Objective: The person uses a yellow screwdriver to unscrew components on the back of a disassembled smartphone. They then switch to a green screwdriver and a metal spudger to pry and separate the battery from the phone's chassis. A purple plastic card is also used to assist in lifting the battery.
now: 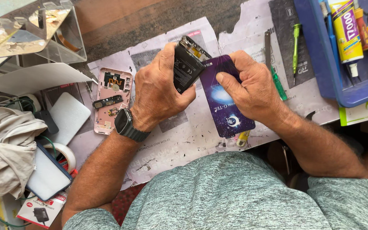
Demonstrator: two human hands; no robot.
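the opened phone (188, 64), black with its battery and circuit parts exposed, is tilted up on edge near the far middle of the worktop. its lower end touches a purple plastic card (226, 106) lying toward the near edge.

Both hands (left (160, 89), right (252, 87)) curled closed, knuckles up, forearms converging.

Blue tray (320, 64) cut off by top and right edges.

Bright even daylight, soft shadows, glare on clear acrylic stand (43, 30), sharp focus.
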